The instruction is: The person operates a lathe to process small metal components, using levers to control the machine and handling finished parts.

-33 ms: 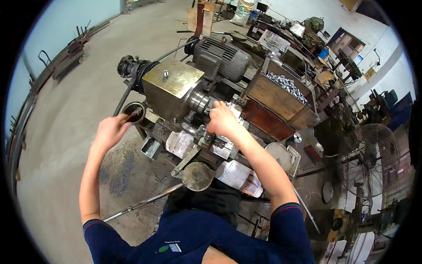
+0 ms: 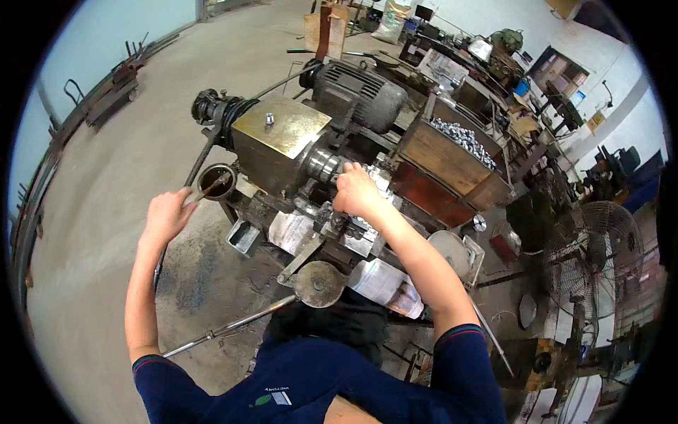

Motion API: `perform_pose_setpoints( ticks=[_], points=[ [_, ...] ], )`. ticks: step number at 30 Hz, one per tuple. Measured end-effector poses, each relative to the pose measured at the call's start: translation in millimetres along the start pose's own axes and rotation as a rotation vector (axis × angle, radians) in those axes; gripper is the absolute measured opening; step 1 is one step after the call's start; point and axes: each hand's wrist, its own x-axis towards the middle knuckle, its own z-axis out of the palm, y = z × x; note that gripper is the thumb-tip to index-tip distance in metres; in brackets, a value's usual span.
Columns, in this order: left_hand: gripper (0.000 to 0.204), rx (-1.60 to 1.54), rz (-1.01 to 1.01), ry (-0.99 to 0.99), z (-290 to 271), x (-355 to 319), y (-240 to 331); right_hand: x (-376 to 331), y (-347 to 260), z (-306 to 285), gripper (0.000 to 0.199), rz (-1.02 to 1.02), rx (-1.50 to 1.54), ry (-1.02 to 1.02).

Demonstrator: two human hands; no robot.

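Note:
My right hand (image 2: 357, 189) is at the front of a lathe's round metal chuck (image 2: 323, 165), fingers closed together. What they pinch is hidden. My left hand (image 2: 168, 215) is left of a round cup of dark liquid (image 2: 217, 181), thumb and fingers apart. A thin handle (image 2: 209, 189), perhaps a brush, leans on the cup's rim near my thumb. A long dark rod (image 2: 198, 160) passes beneath my left hand; whether my fingers touch it I cannot tell. On the brassy headstock cover (image 2: 286, 131) stands a small shiny metal part (image 2: 269, 119).
A wooden box of small metal parts (image 2: 462, 141) stands behind the lathe, right of a ribbed motor (image 2: 360, 95). Nearer me are a round handwheel (image 2: 318, 284), a paper-wrapped piece (image 2: 385, 283) and a metal tray (image 2: 244, 239). A large fan (image 2: 593, 258) stands at right.
My left hand has drawn back left from the cup, letting go of the thin handle, which stays in it. My right hand keeps its place by the chuck.

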Motion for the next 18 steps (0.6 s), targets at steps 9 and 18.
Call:
perform_pose_setpoints(
  ticks=[9,18],
  points=[
    [0.038,-0.84,-0.633,-0.215,74,-75,-76,24,6,29,0.03,0.085,0.149,0.014],
    [0.022,0.026,-0.533,-0.221,83,-71,-101,40,-4,7,0.026,0.325,0.608,0.142]
  ],
)
